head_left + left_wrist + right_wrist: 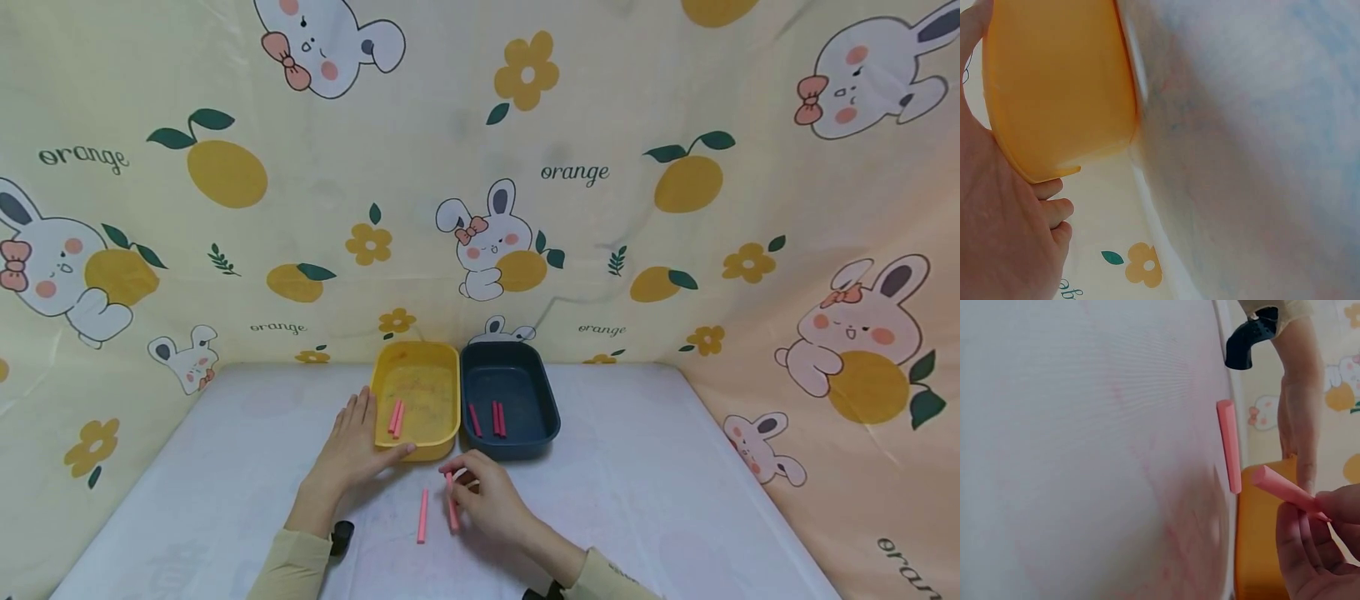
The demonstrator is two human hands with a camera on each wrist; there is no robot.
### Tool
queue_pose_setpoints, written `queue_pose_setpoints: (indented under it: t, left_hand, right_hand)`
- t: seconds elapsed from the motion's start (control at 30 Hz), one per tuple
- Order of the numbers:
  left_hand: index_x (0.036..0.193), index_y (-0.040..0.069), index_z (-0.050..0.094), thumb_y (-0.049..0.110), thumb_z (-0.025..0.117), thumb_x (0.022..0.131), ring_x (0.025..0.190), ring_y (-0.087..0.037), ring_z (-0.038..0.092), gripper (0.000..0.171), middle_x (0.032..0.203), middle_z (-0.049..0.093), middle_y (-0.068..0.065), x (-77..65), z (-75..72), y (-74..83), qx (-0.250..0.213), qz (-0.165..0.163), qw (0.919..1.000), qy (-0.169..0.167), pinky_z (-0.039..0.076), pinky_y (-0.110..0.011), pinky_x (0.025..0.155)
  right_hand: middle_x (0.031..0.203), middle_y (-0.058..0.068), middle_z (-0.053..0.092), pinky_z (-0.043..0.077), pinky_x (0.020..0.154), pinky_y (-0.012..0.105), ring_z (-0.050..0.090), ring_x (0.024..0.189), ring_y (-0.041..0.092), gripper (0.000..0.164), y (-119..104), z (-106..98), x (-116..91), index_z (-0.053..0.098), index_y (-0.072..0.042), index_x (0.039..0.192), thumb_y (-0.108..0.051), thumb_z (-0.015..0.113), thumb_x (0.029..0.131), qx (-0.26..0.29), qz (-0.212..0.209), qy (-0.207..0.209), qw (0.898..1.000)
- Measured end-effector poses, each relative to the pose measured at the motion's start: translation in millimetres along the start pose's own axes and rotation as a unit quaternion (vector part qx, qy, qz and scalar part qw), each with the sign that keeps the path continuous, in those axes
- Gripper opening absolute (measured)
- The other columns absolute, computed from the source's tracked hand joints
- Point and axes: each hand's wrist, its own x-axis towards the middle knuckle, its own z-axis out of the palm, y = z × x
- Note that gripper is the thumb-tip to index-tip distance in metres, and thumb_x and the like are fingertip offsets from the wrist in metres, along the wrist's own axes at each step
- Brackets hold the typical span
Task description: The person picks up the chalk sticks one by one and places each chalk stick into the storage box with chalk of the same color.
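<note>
My right hand [491,500] pinches a pink chalk stick [1285,490] between thumb and fingers, just in front of the two bins. Another pink chalk stick [422,517] lies on the table to its left. My left hand [352,446] rests against the left side of the yellow bin [417,451], fingers straight along the wall and thumb at the front rim. Two pink sticks [396,419] lie inside the yellow bin. Beside it, touching, stands a dark blue bin [528,379] with three deeper pink sticks [496,419] inside.
A white-covered table [637,483] extends to both sides of the bins. Behind it hangs a cream curtain [465,125] printed with rabbits and oranges. Dark wrist cameras [342,538] sit at both sleeves.
</note>
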Motion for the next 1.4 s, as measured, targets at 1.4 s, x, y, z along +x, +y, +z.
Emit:
queue_pose_setpoints:
  t: [1.4]
  left_hand:
    - [0.160, -0.013, 0.013, 0.081, 0.058, 0.087, 0.158, -0.047, 0.008, 0.127, 0.170, 0.008, -0.030, -0.1, -3.6, -1.3, 0.033, 0.018, 0.9993, 0.005, 0.011, -0.058, 0.128]
  right_hand:
    - [0.113, 0.012, 0.068, 0.064, 0.081, 0.041, 0.068, 0.094, 0.032, 0.025, -8, -12, 56, 0.068, -0.004, 0.126, -0.010, 0.068, 0.101, 0.127, 0.022, 0.155, 0.980]
